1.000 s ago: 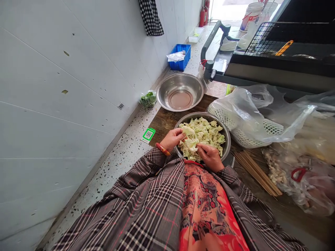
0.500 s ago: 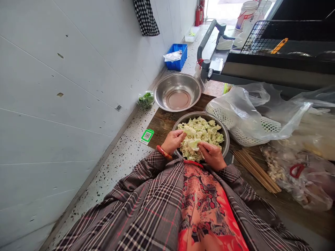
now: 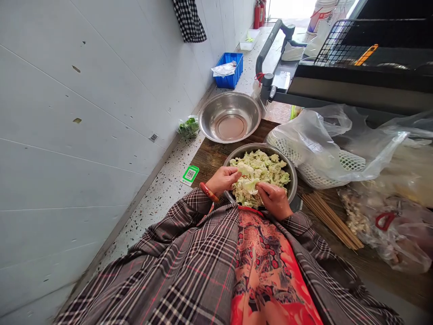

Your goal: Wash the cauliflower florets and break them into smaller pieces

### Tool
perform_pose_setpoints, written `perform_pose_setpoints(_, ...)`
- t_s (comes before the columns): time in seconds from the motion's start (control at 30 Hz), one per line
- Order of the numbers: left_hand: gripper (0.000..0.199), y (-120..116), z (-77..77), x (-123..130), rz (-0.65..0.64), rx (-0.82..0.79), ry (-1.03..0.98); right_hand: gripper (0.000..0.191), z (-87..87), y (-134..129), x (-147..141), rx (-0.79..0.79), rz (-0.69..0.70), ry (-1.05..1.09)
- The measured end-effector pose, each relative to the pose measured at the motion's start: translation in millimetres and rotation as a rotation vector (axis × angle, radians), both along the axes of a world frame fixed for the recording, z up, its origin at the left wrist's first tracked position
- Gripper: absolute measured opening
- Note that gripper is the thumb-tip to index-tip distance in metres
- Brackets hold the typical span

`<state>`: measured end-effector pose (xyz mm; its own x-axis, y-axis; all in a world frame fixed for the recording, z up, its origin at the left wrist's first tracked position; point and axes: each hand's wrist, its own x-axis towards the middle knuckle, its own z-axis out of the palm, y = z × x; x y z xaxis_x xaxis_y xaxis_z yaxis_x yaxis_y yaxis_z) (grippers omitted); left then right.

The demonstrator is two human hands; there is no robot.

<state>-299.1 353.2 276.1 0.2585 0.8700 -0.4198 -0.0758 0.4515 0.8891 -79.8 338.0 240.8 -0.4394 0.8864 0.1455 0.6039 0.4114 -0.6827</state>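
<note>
A steel bowl (image 3: 293, 180) full of pale green-white cauliflower pieces (image 3: 267, 169) stands on the dark wooden table, close to my body. Over its left side my left hand (image 3: 223, 179), with a red bangle at the wrist, pinches a cauliflower piece (image 3: 246, 170). My right hand (image 3: 274, 199) is closed at the bowl's near right side, its fingertips on a pale cauliflower piece (image 3: 251, 186). Both hands are just above the heap, a small gap between them. Whether they grip one joined piece or two is unclear.
Behind the bowl lies a wide steel basin (image 3: 230, 118). To the right are wooden skewers (image 3: 333, 220), plastic bags (image 3: 314, 144) and red-handled scissors (image 3: 384, 221). A green QR card (image 3: 190, 174), bagged greens (image 3: 188, 128) and a blue crate (image 3: 233, 77) sit leftward and beyond.
My left hand has shifted very slightly left and up, with its fingers still pinched. My right hand has hardly moved. The whole view has tilted a little.
</note>
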Motion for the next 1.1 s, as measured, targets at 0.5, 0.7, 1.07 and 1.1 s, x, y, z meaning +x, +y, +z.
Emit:
perform_pose_setpoints(0.5, 0.047, 6.5, -4.3, 5.7, -0.069, 0.013, 0.066, 0.028, -6.0, -0.9, -12.4, 0.0, -0.06, 0.123)
perform_pose_setpoints(0.7, 0.038, 12.9, -11.6, 4.4, -0.114, 0.09, 0.082, 0.027, -2.7, 3.5, -18.5, -0.112, -0.119, 0.228)
perform_pose_setpoints(1.07, 0.044, 10.1, -18.1, 23.2, 0.154, -0.081, -0.167, 0.033, -5.4, 0.4, -26.5, -0.335, -0.237, 0.368)
perform_pose_setpoints(1.1, 0.044, 8.7, -19.6, 26.9, 0.165, -0.103, -0.191, 0.033, -5.1, -0.2, -26.9, -0.328, -0.239, 0.36)
